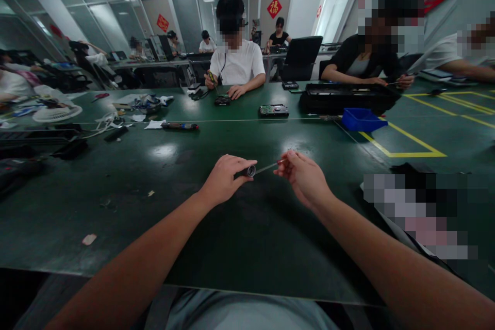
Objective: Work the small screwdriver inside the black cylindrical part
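Note:
My left hand (222,178) is closed, pinching a small dark cylinder with a shiny ring-shaped end (251,170) between thumb and fingers. The ring end faces right, towards my other hand. My right hand (305,175) is also closed, with its fingertips on the dark reddish end of a thin pale rod (266,168). The rod's far tip reaches the ring end; whether it goes inside or only touches it I cannot tell. Both hands are held above the green table (247,247), and the fingers hide much of the cylinder.
Across the table a co-worker in white (235,64) handles a screwdriver. A hard drive (274,110), a blue tray (361,119) and a long black housing (348,97) lie ahead. A dark-handled tool (180,126) lies left; a blurred-out sheet (410,211) lies right.

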